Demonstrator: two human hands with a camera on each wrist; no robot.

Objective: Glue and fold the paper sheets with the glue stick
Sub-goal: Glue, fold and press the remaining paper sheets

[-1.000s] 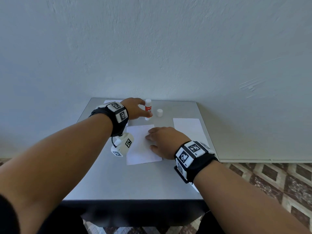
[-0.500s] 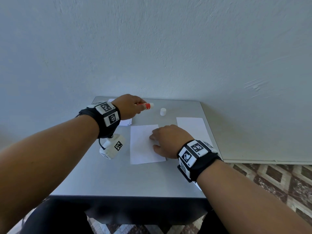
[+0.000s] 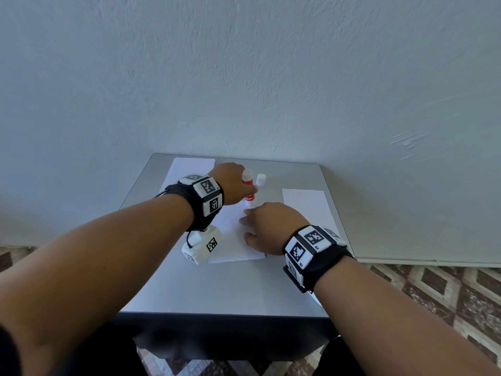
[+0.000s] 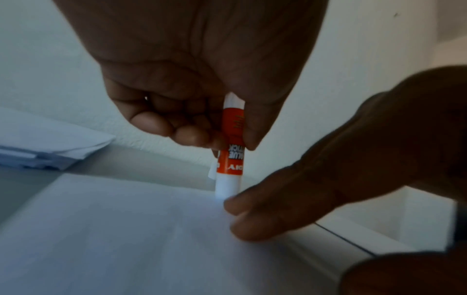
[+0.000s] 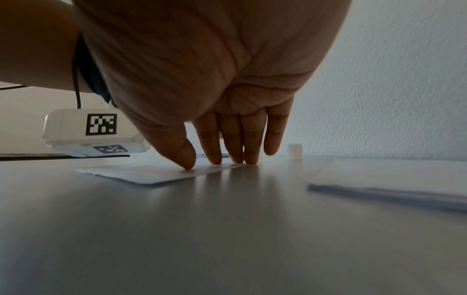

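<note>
A: What is lying around the middle paper sheet [image 3: 230, 234], and what is blocking the view of it?

B: A small white cap [image 3: 261, 179] is standing upright beyond the sheet's far edge, apart from it. A stack of white sheets [image 3: 309, 207] is lying to the sheet's right, and another pile of paper [image 3: 189, 166] is lying beyond its far left corner. All are resting on the grey table [image 3: 217, 289]. The left wrist's white camera block [image 3: 202, 246] is hanging over the sheet's left edge, and both hands are covering its far half.

A: How are the hands engaging the sheet?

B: The right hand [image 3: 271, 226] is pressing straight fingers and thumb flat on the sheet's right part, holding nothing. The left hand [image 4: 197, 79] is curling its fingers and thumb round the glue stick [image 4: 231, 151], which is standing almost upright with its lower white end meeting the sheet's far edge, just beside the right fingertips.

A: What are the surfaces like?

B: The sheet is looking thin, flat and matte. The stick is a slim cylinder, white at both ends with an orange-red label. The table is appearing smooth and faintly reflective; the wall behind is showing rough plaster.
</note>
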